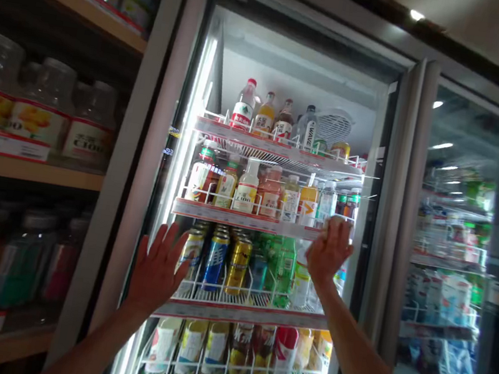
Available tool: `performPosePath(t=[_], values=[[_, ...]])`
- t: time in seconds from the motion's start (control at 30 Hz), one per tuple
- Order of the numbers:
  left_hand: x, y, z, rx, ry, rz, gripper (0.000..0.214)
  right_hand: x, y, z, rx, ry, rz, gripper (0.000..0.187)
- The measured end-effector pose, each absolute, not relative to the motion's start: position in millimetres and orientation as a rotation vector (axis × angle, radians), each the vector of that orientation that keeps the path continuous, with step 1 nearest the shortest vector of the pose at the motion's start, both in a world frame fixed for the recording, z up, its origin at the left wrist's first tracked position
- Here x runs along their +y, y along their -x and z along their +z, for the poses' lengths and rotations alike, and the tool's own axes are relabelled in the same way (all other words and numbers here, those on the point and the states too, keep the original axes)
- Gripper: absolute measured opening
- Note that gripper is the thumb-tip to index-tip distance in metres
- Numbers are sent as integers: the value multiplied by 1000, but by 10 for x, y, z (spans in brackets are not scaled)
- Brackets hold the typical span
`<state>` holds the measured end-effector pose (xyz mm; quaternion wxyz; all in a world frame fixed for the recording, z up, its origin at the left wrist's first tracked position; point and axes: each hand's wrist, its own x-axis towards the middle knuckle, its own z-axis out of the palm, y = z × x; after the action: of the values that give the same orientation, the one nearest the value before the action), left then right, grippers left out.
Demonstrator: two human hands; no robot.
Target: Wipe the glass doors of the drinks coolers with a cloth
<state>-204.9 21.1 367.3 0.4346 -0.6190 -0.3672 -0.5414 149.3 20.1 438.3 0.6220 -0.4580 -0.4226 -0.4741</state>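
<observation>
My left hand (158, 270) is raised with its fingers spread, at the left side of a lit glass-door drinks fridge (377, 245). It is nearest to the cans, and whether it touches the glass I cannot tell. Farther right and higher, my right hand (330, 253) is closed, with its fingers curled and blurred. Something pale may be under its fingertips, but I cannot make it out. This hand is in front of the right end of a shelf edge (226, 215) and hides part of the bottles there. Behind the hands are a blue can (215, 261), a gold can (237, 266) and a green bottle (284, 271).
Bottles of juice and water fill the fridge's wire shelves, among them a red-capped bottle (244, 107). A wooden shelf (25, 169) with large plastic jars (42, 103) is on the left. A second glass-door fridge (449, 256) with drinks adjoins on the right.
</observation>
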Motion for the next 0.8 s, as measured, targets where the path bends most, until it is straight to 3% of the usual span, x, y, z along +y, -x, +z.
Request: performPosePath(t=[0.13, 0.3, 0.43, 0.63, 0.8], values=[[198, 2045, 3674, -911, 1536, -1331, 68, 152, -1135, 4260, -1401, 909, -1260, 42], [180, 2061, 3682, -936, 1564, -1300, 69, 151, -773, 3909, -1204, 956, -1141, 50], [147, 2095, 3601, -945, 1595, -1241, 68, 85, -532, 3540, -1688, 787, -1221, 47], [9, 2136, 3289, -1033, 1693, -1149, 64, 98, -512, 3497, -1383, 868, -1148, 53], [-130, 2217, 3040, -1088, 1750, -1035, 59, 57, -260, 3357, -1919, 629, -1300, 46]])
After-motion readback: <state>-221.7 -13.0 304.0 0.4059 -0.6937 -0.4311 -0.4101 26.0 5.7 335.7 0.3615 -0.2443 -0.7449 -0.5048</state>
